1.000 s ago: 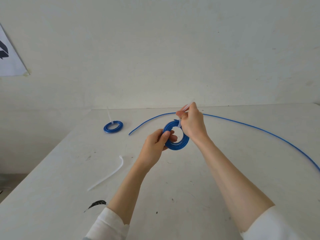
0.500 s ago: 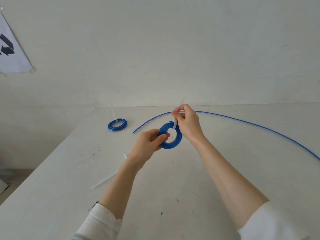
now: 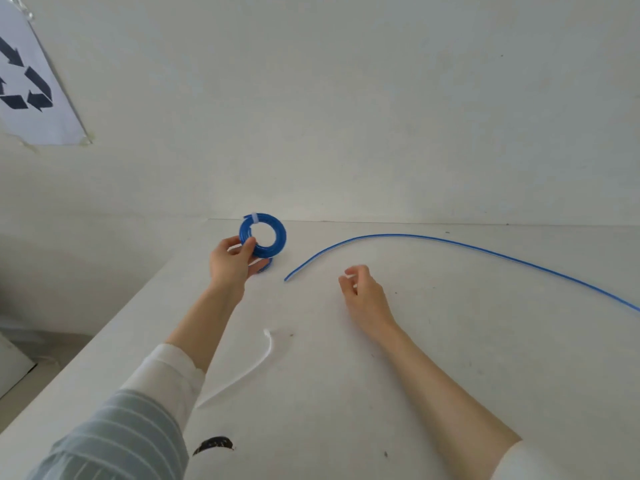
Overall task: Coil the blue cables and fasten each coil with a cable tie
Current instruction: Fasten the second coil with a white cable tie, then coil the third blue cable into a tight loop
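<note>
Upper left: recycling sign (image 3: 26, 88) taped to the wall.
Left of centre: left hand (image 3: 231, 263) pinched the tied coil (image 3: 264, 234) by its rim, held above the table (image 3: 450, 375); a second coil (image 3: 266, 266) lay mostly hidden beneath.
Lower centre: spare tie (image 3: 258, 363), flat.
Centre right: right hand (image 3: 363, 292), fingers loosely curled, holding nothing.
Right: loose cable (image 3: 450, 241), uncoiled.
Risk: a springy cable could unwind during coiling; the tie sat outside either hand's grasp.
</note>
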The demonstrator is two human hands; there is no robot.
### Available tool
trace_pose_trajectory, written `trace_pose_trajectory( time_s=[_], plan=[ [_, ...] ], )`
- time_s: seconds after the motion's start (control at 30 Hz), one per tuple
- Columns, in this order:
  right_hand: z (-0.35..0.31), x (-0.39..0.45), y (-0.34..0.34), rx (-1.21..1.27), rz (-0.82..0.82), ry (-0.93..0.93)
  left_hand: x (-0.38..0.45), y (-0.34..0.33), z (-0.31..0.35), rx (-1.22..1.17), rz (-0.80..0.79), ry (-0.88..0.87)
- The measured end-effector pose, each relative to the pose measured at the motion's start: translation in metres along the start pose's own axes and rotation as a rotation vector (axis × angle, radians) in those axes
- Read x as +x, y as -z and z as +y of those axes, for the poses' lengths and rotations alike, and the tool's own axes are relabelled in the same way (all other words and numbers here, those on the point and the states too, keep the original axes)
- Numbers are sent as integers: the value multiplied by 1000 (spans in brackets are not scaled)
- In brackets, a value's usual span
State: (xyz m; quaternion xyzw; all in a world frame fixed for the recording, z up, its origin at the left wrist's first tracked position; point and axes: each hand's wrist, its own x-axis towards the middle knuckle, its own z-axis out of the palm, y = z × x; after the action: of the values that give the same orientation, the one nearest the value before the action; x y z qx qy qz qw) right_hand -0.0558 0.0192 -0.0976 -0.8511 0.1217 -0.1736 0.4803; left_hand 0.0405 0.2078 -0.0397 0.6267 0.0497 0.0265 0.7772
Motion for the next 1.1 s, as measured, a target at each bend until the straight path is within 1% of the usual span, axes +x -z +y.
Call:
trace_pose_trajectory(
  time_s=[0.1,0.17,0.2,0.23,0.3,0.37,0.4,0.47,0.53,0.57,0.67,0.77,0.83,0.87,0.9,0.93,0.97,1.0,1.03,1.1],
  plan=[
    [9,3,-2,-22,31,24,25,6,-12,11,40,26],
    [12,4,-3,-22,36,38,37,12,-23,101,58,9],
    [13,5,-3,-21,38,43,41,15,-28,174,80,-35],
    [14,5,-3,-18,39,44,45,19,-32,257,108,-107],
    [15,6,-4,-9,38,40,49,25,-37,463,136,-332],
    [15,7,-4,-10,35,37,49,27,-43,702,97,-557],
    [15,7,-5,-13,32,37,48,26,-46,810,77,-624],
    [14,7,-5,-15,26,36,45,24,-51,1002,45,-672],
    [14,6,-4,-15,20,34,43,22,-54,1131,2,-668],
    [14,5,-4,-17,19,34,42,22,-54,1153,-12,-648],
    [13,5,-3,-18,15,29,41,21,-53,1212,-11,-599],
    [13,4,-2,-18,9,37,43,19,-53,1340,-4,-549],
    [12,4,-2,-15,10,38,42,16,-52,1393,46,-565],
    [12,5,-2,-14,11,38,39,11,-52,1373,64,-610],
    [12,5,-2,-10,18,34,35,3,-51,1321,30,-662],
    [13,6,-3,-1,30,28,28,-7,-51,1264,-60,-692],
    [13,6,-2,11,47,19,20,-18,-52,1229,-161,-671],
    [13,7,-2,29,68,12,12,-29,-55,1243,-248,-593],
    [13,7,-1,54,90,3,5,-39,-58,1316,-297,-497],
    [13,8,2,125,143,-22,-5,-50,-61,1457,-318,-357]
  ],
)
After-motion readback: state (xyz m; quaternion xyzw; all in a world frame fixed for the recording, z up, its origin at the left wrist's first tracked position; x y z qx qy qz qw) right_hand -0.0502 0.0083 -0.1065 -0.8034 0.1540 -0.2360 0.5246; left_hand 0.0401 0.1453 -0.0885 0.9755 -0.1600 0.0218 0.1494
